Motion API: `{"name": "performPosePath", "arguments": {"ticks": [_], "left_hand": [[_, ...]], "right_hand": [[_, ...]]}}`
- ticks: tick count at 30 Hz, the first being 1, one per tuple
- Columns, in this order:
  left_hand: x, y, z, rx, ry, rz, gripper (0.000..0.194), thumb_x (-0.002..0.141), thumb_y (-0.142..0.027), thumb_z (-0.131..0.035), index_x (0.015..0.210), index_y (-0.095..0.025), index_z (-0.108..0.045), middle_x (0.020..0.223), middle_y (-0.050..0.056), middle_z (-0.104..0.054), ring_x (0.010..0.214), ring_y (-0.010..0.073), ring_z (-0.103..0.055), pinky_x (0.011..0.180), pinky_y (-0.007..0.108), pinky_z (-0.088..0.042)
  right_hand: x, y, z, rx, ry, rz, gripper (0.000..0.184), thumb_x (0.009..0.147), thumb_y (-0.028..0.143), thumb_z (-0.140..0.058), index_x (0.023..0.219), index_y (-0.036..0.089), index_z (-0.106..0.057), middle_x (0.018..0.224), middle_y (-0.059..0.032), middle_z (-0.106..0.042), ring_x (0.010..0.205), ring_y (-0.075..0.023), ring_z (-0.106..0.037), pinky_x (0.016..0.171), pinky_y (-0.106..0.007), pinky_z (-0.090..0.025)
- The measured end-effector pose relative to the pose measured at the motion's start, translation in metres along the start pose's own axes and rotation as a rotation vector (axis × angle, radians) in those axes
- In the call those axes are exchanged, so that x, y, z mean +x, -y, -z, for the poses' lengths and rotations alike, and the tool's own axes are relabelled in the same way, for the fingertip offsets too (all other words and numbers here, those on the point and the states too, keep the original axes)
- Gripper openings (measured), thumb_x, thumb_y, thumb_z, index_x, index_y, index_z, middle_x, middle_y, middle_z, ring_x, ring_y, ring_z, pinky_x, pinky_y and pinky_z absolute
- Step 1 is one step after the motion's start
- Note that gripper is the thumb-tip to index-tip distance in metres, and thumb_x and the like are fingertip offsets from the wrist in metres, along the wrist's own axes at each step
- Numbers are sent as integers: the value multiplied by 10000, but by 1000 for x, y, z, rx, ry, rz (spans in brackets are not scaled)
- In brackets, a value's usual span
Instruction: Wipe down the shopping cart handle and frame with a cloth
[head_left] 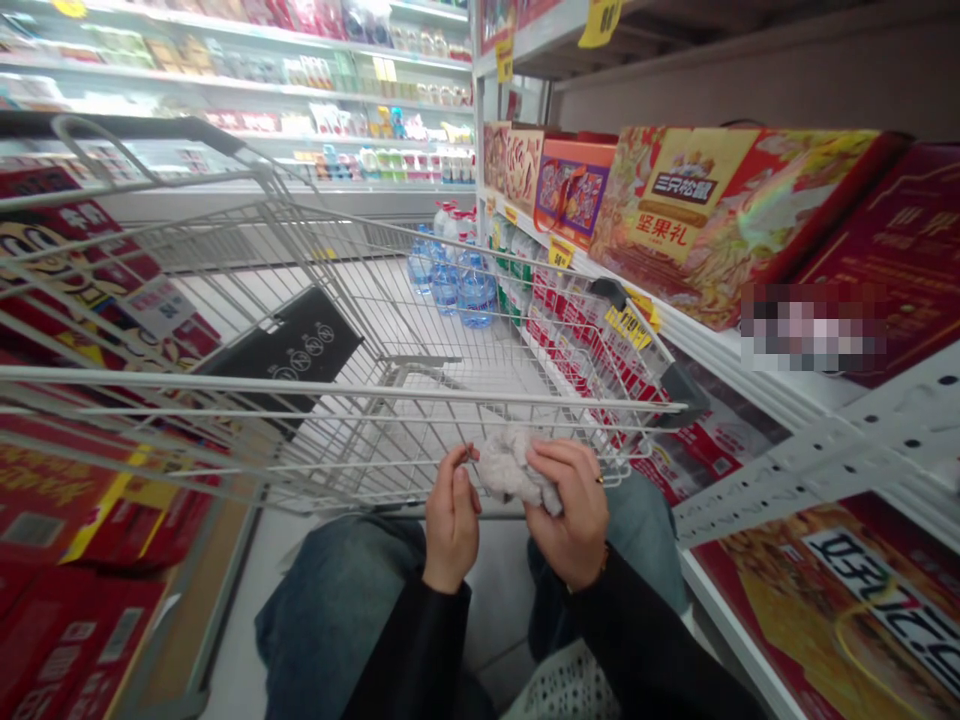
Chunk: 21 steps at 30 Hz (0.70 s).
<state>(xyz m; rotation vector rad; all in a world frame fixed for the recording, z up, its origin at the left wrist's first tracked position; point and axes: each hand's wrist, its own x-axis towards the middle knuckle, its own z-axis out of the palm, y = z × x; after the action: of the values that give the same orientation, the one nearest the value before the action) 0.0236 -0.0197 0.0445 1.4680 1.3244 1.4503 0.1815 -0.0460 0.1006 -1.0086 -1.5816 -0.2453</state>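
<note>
Two grips — left hand (pixel 452 518), right hand (pixel 570 512) — clasp fluffy white fabric (pixel 511 468).

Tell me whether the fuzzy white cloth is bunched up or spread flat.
Bunched up: the fuzzy white cloth forms a crumpled wad between the left hand and right hand.

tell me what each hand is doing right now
left hand: closed, pinching the edge of the fluffy white bundle
right hand: closed, holding the fluffy white bundle too
</note>
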Motion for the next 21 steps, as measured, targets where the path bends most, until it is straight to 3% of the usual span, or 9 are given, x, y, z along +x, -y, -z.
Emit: {"name": "performPosePath", "arguments": {"ticks": [5,11,18,21], "left_hand": [[0,-1,1,3,11,-8,476,1060,-524,-379,1308,-176,-589,686,-25,-574,548,126,-511,595,276,-446],[1,-4,1,28,3,-24,481,1059,-520,-380,1325,-177,-587,671,-29,-557,553,122,-512,616,269,-461],[0,-2,1,16,29,-4,450,1062,-511,-383,1323,-200,-577,723,-15,-610,551,118,-500,594,271,-448],[1,-1,1,16,30,-4,459,1063,-515,-382,1330,-193,-570,702,-20,-593,549,122,-499,588,274,-444]], "right_hand": [[-16,-7,-6,-12,33,-33,407,829,29,-579,1167,238,-665,1080,-85,-733,1033,-256,-697,921,-488,-614],[3,-3,7,2,-45,2,430,828,27,-622,1208,222,-672,1139,-100,-739,1103,-268,-674,972,-495,-597],[-15,-12,-1,-15,41,-15,375,840,33,-598,1160,217,-665,1085,-93,-734,1037,-254,-677,908,-466,-606],[-10,-10,4,-10,38,-15,366,843,30,-607,1154,211,-672,1083,-95,-740,1039,-249,-676,913,-452,-602]]}}
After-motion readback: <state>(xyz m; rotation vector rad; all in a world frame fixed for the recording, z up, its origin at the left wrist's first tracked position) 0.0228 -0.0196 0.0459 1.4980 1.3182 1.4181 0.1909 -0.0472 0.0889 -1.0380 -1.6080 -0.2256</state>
